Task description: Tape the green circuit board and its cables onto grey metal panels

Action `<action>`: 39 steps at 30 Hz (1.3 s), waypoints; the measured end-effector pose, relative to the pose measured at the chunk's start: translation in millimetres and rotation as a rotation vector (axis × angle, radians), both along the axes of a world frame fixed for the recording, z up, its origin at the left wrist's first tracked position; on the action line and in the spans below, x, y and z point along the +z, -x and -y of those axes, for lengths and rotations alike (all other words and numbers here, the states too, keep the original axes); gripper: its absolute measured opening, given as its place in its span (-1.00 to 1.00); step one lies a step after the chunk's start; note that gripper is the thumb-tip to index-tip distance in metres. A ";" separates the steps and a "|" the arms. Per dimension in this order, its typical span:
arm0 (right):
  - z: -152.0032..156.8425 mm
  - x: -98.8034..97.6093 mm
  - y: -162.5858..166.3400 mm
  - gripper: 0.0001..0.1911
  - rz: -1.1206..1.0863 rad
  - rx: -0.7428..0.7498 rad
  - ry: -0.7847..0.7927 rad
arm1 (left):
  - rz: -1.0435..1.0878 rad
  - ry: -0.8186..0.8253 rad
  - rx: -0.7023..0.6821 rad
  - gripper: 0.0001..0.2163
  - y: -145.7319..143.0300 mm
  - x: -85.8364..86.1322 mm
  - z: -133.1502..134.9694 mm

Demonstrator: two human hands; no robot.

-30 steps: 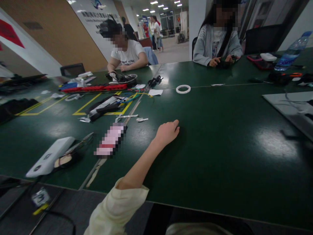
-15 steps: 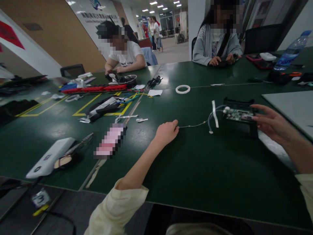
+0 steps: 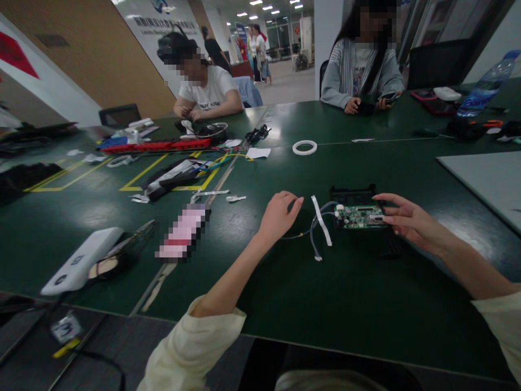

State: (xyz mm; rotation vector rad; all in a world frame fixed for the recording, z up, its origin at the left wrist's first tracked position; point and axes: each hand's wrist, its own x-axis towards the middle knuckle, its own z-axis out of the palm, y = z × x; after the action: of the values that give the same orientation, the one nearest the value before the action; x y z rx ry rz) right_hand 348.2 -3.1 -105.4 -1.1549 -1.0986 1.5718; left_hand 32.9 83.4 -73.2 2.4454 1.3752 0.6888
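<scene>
My right hand (image 3: 415, 225) grips the right end of a green circuit board (image 3: 358, 217) set in a black plastic frame (image 3: 353, 192). Its thumb and fingers pinch the edge. Thin grey cables (image 3: 312, 239) run left from a white connector on the board, and one ends in a small white plug (image 3: 318, 258). A white tape strip (image 3: 322, 221) is stuck across the cables. My left hand (image 3: 280, 214) hovers by the thin cable's far end with thumb and fingers apart. That cable passes behind the wrist, where its end is hidden.
On the green table (image 3: 350, 315) lie a phone (image 3: 183, 233), a white power bank (image 3: 83, 260) and a tape roll (image 3: 304, 147). Red strips and cables are at the far left. Two people sit across the table. A water bottle (image 3: 486, 87) and a grey board (image 3: 484, 179) are at right.
My right hand has brought the circuit board left and a little nearer to me. The left hand's fingers have parted from the cable, which now lies slack and curved.
</scene>
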 end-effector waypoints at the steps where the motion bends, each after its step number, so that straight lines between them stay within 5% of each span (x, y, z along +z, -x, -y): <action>1: 0.7 0.1 3.9 -0.36 0.004 0.015 0.005 | 0.071 0.112 -0.065 -0.67 -1.8 -0.7 1.7; 4: 2.2 0.1 14.6 -0.35 0.025 0.064 0.021 | 0.254 0.468 -0.187 -0.69 -5.4 -5.1 5.6; 7: 2.6 -0.2 21.0 -0.30 0.054 0.094 0.032 | 0.358 0.626 -0.207 -0.58 -5.4 -11.8 4.7; 13: 4.8 1.8 22.7 -0.19 0.100 0.093 0.070 | 0.439 0.630 -0.177 -0.54 -3.1 -20.4 -1.1; 30: 5.9 0.0 26.4 -0.43 0.022 -0.006 0.049 | 0.634 0.656 0.009 -0.73 -12.5 -13.9 4.3; 39: 3.1 -6.5 23.6 -0.42 -0.043 -0.041 0.041 | 0.741 0.733 -0.001 -0.63 -8.9 -14.0 4.3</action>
State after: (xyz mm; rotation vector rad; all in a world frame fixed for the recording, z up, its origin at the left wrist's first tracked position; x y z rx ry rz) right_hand 324.6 -6.2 -112.0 -1.1584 -1.0136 1.5868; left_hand 41.8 79.1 -87.3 1.4099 1.0496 0.7910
